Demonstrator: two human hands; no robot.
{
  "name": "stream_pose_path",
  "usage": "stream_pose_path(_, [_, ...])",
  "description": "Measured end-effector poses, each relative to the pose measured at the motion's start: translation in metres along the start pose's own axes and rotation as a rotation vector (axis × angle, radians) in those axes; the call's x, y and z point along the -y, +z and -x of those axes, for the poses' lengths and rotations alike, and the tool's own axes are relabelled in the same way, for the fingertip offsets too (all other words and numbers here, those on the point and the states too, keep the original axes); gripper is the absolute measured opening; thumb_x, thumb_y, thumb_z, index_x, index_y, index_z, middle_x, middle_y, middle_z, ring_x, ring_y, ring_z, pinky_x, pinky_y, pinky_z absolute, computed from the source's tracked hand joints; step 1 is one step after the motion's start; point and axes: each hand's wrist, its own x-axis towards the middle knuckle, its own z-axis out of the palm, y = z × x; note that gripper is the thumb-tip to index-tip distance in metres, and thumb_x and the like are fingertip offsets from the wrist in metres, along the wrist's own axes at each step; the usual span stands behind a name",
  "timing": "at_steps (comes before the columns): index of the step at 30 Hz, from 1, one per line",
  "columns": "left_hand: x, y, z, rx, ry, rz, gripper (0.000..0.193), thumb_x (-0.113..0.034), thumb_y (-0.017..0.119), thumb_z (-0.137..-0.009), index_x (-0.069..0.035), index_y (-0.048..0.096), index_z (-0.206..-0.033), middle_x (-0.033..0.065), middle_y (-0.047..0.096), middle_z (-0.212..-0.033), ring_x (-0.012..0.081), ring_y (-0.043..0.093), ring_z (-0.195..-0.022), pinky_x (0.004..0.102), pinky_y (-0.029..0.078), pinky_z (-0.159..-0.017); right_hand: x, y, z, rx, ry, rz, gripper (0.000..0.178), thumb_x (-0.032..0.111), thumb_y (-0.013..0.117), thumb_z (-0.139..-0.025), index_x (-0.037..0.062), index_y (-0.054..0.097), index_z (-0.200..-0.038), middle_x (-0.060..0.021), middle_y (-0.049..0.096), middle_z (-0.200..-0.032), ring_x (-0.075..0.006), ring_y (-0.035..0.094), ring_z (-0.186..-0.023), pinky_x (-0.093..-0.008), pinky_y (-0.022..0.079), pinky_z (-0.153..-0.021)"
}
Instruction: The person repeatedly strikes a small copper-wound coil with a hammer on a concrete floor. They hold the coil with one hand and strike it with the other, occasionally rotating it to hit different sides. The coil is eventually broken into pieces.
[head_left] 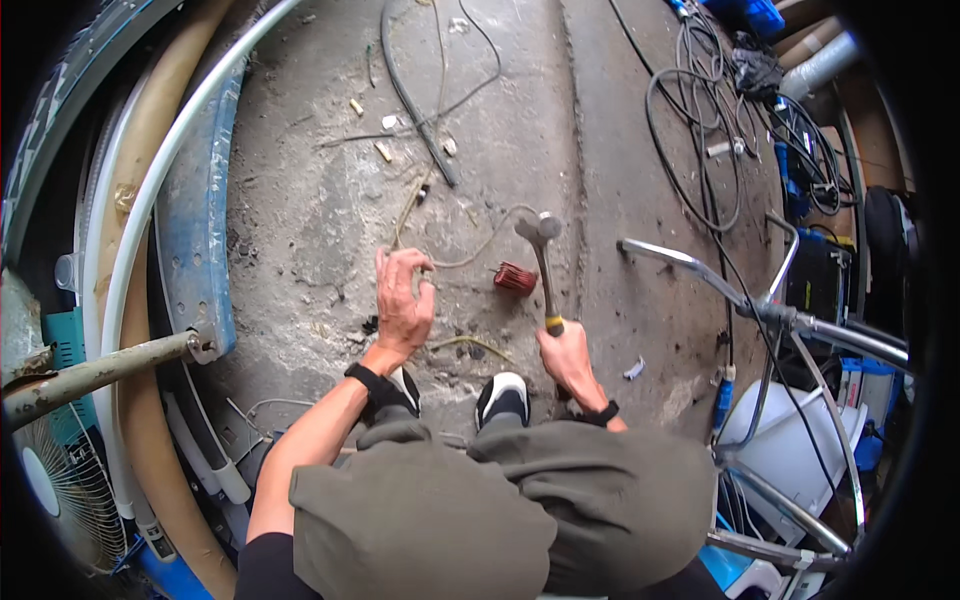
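My right hand is closed round the grip of a hammer, its metal head pointing away from me just above the concrete floor. Left of the hammer's shaft lies a small reddish-brown ribbed block, perhaps a coil; the hammer head is apart from it. My left hand hovers low over the floor to the left of that block, fingers bent and thumb apart, with nothing visible in it. A thin beige wire curves from beside the left fingers toward the hammer head. Whether those fingers touch the wire cannot be made out.
At the left stand a blue metal beam, long curved tubes and a fan. A chrome tubular frame and a white bin stand right. Black cables coil at the far right; a black hose lies ahead.
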Motion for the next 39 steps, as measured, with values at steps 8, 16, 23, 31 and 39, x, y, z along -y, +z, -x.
stream_pose_path(8, [-0.014, 0.023, 0.004, 0.340, 0.276, -0.204, 0.048, -0.028, 0.081, -0.087, -0.011, 0.062, -0.128, 0.0086, 0.060, -0.128, 0.0315, 0.054, -0.132, 0.0714, 0.016, -0.129, -0.008, -0.023, 0.025, -0.079, 0.013, -0.207, 0.032, 0.018, 0.074, -0.093, -0.0030, 0.059, -0.075, -0.0056, 0.059, -0.061, -0.0140, 0.051, -0.057, -0.0390, 0.043, -0.055])
stream_pose_path(16, [-0.029, 0.096, 0.033, 0.723, 0.520, -0.554, 0.075, -0.039, 0.089, -0.077, -0.011, 0.061, -0.140, 0.0041, 0.061, -0.134, 0.0258, 0.053, -0.138, 0.0761, 0.012, -0.128, -0.038, -0.040, 0.063, -0.064, 0.218, -0.405, 0.030, 0.017, 0.074, -0.095, 0.0021, 0.059, -0.073, -0.0011, 0.058, -0.060, -0.0102, 0.052, -0.052, -0.0333, 0.041, -0.049])
stream_pose_path(23, [-0.032, 0.070, 0.009, 0.617, 0.340, -0.037, 0.067, -0.016, 0.094, -0.072, -0.009, 0.065, -0.133, 0.0076, 0.069, -0.127, 0.0287, 0.066, -0.121, 0.0569, 0.041, -0.122, -0.056, -0.026, 0.073, 0.026, 0.378, -0.596, 0.029, 0.013, 0.073, -0.098, 0.0061, 0.054, -0.077, 0.0014, 0.053, -0.059, -0.0086, 0.047, -0.045, -0.0310, 0.036, -0.041])
stream_pose_path(31, [-0.027, 0.062, -0.056, 0.406, 0.171, 0.172, 0.065, -0.009, 0.093, -0.074, -0.010, 0.065, -0.132, 0.0126, 0.071, -0.126, 0.0334, 0.070, -0.118, 0.0439, 0.051, -0.111, -0.038, -0.022, 0.047, 0.096, 0.318, -0.464, 0.029, 0.018, 0.074, -0.096, 0.0028, 0.058, -0.077, -0.0014, 0.057, -0.060, -0.0108, 0.051, -0.049, -0.0338, 0.041, -0.046])
stream_pose_path(39, [-0.008, 0.046, -0.053, 0.326, 0.203, 0.001, 0.069, -0.011, 0.093, -0.075, -0.009, 0.064, -0.137, 0.0110, 0.071, -0.130, 0.0335, 0.068, -0.124, 0.0566, 0.035, -0.128, -0.036, -0.004, 0.025, 0.139, 0.166, -0.267, 0.034, 0.025, 0.073, -0.093, -0.0020, 0.061, -0.075, -0.0076, 0.062, -0.063, -0.0164, 0.058, -0.059, -0.0394, 0.047, -0.058])
